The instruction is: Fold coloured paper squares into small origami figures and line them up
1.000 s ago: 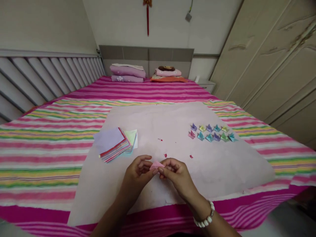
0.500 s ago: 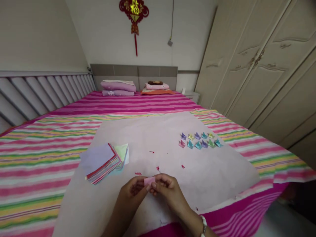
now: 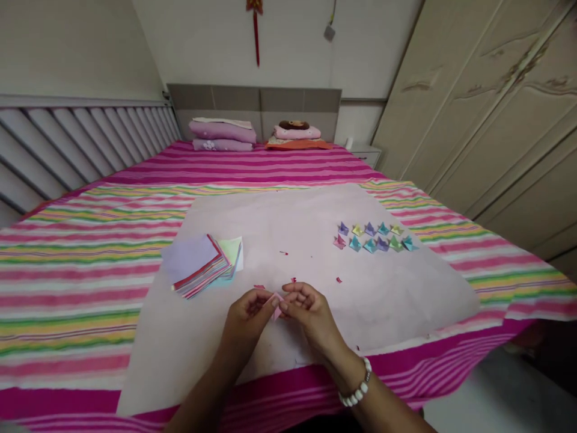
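A small piece of pink paper point(image 3: 277, 309) is up between the person's two hands, over the near part of the pale sheet point(image 3: 175, 361) spread on the bed, left of the middle of its near edge. The left hand point(image 3: 249, 314) has thumb and forefinger closed on the paper's left side; the right hand point(image 3: 312, 308) is half curled, thumb against the right side and forefinger lifted apart, and I can't tell whether it truly pinches. To my eye this is a folding step, with the layers being worked at the fingertips. The next move seems to call for a firm left pinch and a careful right thumb, so the layers stay lined up and nothing so small gets crushed. A few red scraps point(image 3: 339, 279) lie just beyond the hands and towards the right. Over by the sheet's left edge sits a fanned stack of coloured papers point(image 3: 189, 260), lilac on top. Towards the far right corner, folded paper shapes point(image 3: 382, 244) stand in two rows, well apart from the hands.
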{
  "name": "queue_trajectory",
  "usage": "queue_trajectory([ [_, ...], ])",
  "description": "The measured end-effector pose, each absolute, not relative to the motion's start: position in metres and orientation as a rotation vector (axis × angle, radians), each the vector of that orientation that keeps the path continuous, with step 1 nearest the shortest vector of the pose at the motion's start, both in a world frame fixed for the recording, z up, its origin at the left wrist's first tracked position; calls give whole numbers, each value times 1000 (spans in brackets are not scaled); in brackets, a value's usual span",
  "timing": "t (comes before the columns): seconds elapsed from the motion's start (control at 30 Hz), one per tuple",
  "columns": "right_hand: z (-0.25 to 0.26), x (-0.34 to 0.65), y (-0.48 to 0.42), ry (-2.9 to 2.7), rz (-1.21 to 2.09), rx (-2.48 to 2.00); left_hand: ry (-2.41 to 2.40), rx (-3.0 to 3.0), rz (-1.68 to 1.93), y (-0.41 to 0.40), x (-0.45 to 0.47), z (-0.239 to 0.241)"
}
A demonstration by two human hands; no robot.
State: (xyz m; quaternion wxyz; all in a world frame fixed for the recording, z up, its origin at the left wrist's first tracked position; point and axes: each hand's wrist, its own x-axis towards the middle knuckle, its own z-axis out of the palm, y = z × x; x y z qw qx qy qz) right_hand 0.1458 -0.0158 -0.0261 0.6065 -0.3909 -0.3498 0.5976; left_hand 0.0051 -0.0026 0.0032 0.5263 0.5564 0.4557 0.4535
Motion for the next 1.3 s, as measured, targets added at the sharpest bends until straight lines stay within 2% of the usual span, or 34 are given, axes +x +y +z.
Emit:
queue_trajectory([
  [0.13, -22, 151, -15, -903, 1420, -894, 1076, 1390, 1029, 0, -1, 3],
  [0.37, -26, 138, -16, -814, 1391, -965, 1112, 1309, 1227, -7, 7, -5],
  [0.5, -22, 140, -15, -807, 1395, -929, 1107, 1280, 1152, -4, 1, -8],
  [0.8, -13, 157, -13, -656, 1885, -769, 782, 1759, 965, -5, -35, 11],
  [0.97, -18, 148, -18, -598, 2094, -684, 751, 1714, 929, -10, -28, 15],
  [1.03, -19, 148, -19, -688, 2035, -749, 849, 1608, 928, -10, -25, 13],
  [1.17, -14, 153, -20, -904, 1677, -904, 1018, 1363, 884, -9, -22, 7],
  [1.3, -9, 154, -22, -999, 1642, -875, 1009, 1340, 857, -10, -20, 8],
])
